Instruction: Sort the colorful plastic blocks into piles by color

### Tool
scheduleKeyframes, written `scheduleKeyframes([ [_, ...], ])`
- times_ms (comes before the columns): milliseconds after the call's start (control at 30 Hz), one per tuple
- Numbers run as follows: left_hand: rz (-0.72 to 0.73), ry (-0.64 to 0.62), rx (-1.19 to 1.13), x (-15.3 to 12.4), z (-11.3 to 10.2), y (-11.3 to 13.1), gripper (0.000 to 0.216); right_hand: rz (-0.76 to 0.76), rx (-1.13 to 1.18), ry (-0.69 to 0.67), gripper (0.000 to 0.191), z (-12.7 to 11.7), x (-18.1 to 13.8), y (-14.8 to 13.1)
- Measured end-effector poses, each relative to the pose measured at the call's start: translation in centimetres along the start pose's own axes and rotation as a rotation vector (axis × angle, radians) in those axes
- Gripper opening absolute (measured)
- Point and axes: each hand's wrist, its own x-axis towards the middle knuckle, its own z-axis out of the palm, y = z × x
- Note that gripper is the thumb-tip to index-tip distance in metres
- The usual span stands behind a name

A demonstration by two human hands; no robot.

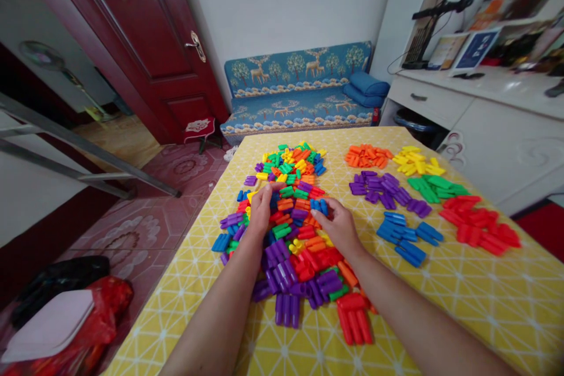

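Note:
A large mixed pile of colourful plastic building pieces, shaped like joined tubes, spreads over the table's middle. My left hand rests at the pile's left side, its visible fingers stretched over the pieces; its other fingers are partly hidden. A yellow piece shows beside it. At the pile's right side, my right hand pinches a blue building piece between thumb and fingers. To the right lie single-colour groups: blue pieces, purple pieces, orange pieces, yellow pieces, green pieces and red pieces.
The table has a yellow patterned cloth. Behind it stands a blue sofa with deer. A white cabinet is on the right, a dark red door at the left. Bags lie on the floor at lower left.

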Motion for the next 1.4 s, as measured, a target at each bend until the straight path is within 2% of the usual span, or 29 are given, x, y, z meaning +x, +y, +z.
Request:
scheduleKeyframes([
  [133,-0.009,0.038,-0.055,0.8,-0.2,0.2,0.037,0.005,0.114,0.042,0.027,-0.3,0.1,0.0],
  [233,-0.076,-0.050,0.003,1.7,-0.4,0.6,0.037,0.072,0.200,0.097,0.029,-0.6,0.3,-0.3],
  [333,-0.124,-0.194,0.122,2.8,-0.5,1.2,0.039,0.134,0.274,0.126,0.028,-0.9,0.3,-0.7],
  [433,-0.085,-0.306,0.307,4.4,-0.6,2.0,0.035,0.154,0.315,0.110,0.029,-1.1,0.4,-0.9],
  [533,-0.061,-0.464,0.665,6.1,-1.1,2.9,0.030,0.134,0.310,0.090,0.028,-1.1,0.5,-0.7],
  [633,-0.115,-0.649,0.994,7.4,-2.0,3.6,0.032,0.110,0.288,0.076,0.027,-1.1,0.5,-0.3],
  [733,-0.129,-0.717,1.123,7.7,-2.4,3.5,0.040,0.095,0.278,0.071,0.027,-1.0,0.6,-0.1],
  [833,-0.071,-0.739,1.171,7.0,-2.4,2.7,0.038,0.082,0.273,0.061,0.026,-0.9,0.6,-0.1],
  [933,0.004,-0.655,1.058,6.3,-2.3,1.6,0.025,0.068,0.255,0.044,0.024,-0.9,0.5,-0.1],
  [1000,-0.002,-0.505,0.885,5.9,-2.2,1.0,0.017,0.063,0.242,0.035,0.023,-0.9,0.6,-0.2],
  [1067,-0.037,-0.298,0.656,5.6,-1.7,0.7,0.012,0.059,0.237,0.032,0.024,-0.9,0.5,-0.2],
  [1133,-0.088,-0.124,0.384,5.1,-0.6,0.6,0.016,0.026,0.230,0.030,0.023,-1.1,0.5,-0.3],
  [1167,-0.126,-0.095,0.245,4.7,0.0,0.6,0.023,-0.008,0.223,0.023,0.023,-1.2,0.5,-0.4],
  [1267,-0.212,-0.199,-0.029,3.2,2.1,0.7,0.038,-0.133,0.181,-0.038,0.020,-1.7,0.3,-0.9],
  [1400,-0.130,-0.318,-0.055,1.5,3.5,0.6,0.035,-0.199,0.127,-0.146,0.020,-1.8,0.2,-1.4],
])
